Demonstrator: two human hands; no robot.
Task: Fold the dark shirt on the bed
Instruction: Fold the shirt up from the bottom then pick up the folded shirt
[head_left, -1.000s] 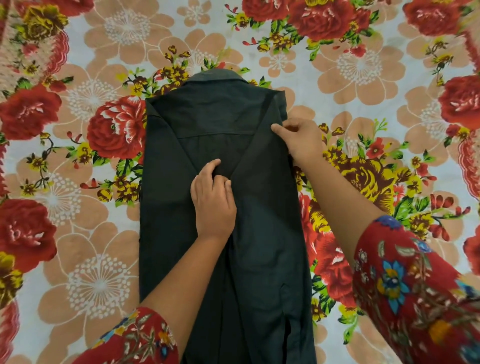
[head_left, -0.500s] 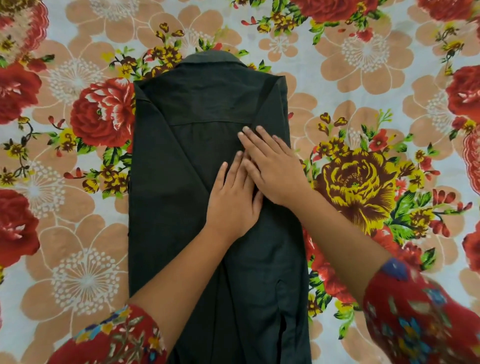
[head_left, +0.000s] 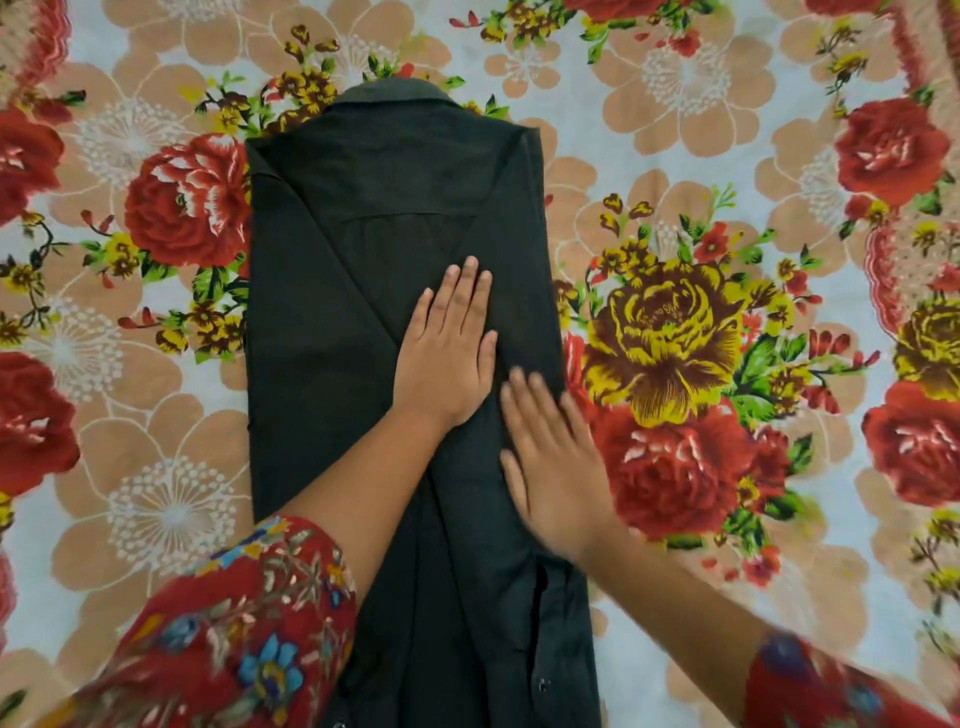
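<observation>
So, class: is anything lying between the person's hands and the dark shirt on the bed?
Nothing visible. The left hand and the right hand both lie flat, palms down, directly on the dark folded cotton shirt, which rests alone on the floral bedsheet.

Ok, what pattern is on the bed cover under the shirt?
Large floral print: red, peach and yellow flowers on a pale ground, covering the bed cover; clearest in the head view.

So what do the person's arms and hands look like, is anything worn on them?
Both hands, the left hand and the right hand, are bare, with no rings or bracelets visible. The forearms are uncovered. Each arm wears a red floral sleeve, the left sleeve with blue, yellow and pale flowers, the right sleeve blurred.
</observation>
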